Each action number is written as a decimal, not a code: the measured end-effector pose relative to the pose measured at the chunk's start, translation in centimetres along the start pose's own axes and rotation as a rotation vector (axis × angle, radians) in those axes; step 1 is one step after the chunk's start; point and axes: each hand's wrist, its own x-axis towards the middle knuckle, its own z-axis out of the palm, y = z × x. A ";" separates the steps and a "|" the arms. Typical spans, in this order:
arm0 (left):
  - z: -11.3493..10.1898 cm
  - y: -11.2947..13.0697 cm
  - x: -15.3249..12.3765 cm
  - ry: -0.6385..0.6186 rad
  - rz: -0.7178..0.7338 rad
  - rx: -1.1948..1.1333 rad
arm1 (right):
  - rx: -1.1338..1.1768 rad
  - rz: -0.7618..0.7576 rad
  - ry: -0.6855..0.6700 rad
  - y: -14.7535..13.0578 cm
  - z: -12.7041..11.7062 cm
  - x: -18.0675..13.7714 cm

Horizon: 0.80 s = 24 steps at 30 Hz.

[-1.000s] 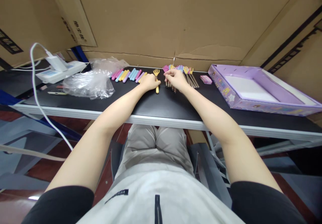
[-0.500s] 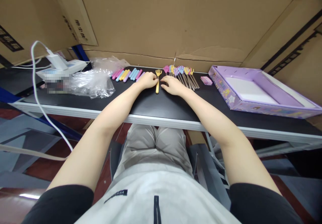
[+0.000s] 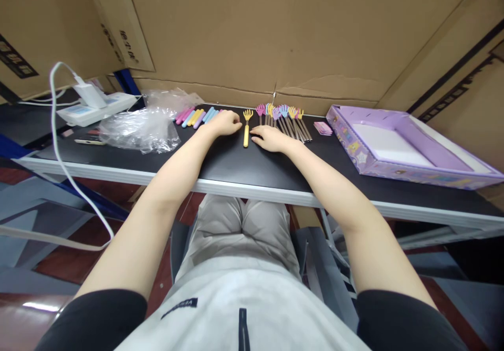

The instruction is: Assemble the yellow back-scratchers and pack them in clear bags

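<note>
A yellow hand-shaped scratcher (image 3: 246, 128) lies alone on the black tabletop (image 3: 236, 164), close to the far edge and about midway along it. Its claw head points at the cardboard wall (image 3: 275, 30) and its handle points back toward the near edge.

The left hand (image 3: 224, 123) rests just left of the scratcher, fingers loosely curled and holding nothing. Its fingertips come close to the stem. The right hand (image 3: 271, 138) lies palm down just right of the handle end, fingers spread flat and empty. From this angle I cannot tell whether either hand actually touches the scratcher.

Behind the right hand, a row of metal-stemmed scratchers (image 3: 286, 120) with pink, blue and yellow heads lies against the far edge. A small pink packet (image 3: 323, 127) is beside them. Behind the left hand is a row of pastel handles (image 3: 196, 116), and left of those a crumpled clear plastic bag (image 3: 137, 130). A white power strip (image 3: 92, 110) with a charger plugged in sits toward the far left corner. A shallow purple box (image 3: 397, 143) takes up the right end.
</note>
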 end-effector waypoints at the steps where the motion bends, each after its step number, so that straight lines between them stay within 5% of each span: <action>1: -0.3 -0.4 -0.1 0.050 -0.075 0.005 | 0.001 -0.002 0.000 0.0 0.0 0.0; 6: -2.0 -3.4 -1.3 0.325 -0.476 -0.028 | 0.003 -0.003 -0.012 -0.1 -0.2 -0.1; 9: -2.4 -5.5 -1.8 0.344 -0.637 -0.075 | 0.005 -0.009 -0.013 0.0 -0.2 -0.2; 15: -2.4 -8.0 -1.3 0.289 -0.737 -0.143 | -0.002 -0.025 0.001 0.5 0.4 0.2; 24: -2.5 -7.7 -1.5 0.295 -0.820 -0.158 | 0.015 0.000 -0.023 -0.2 -0.3 -0.3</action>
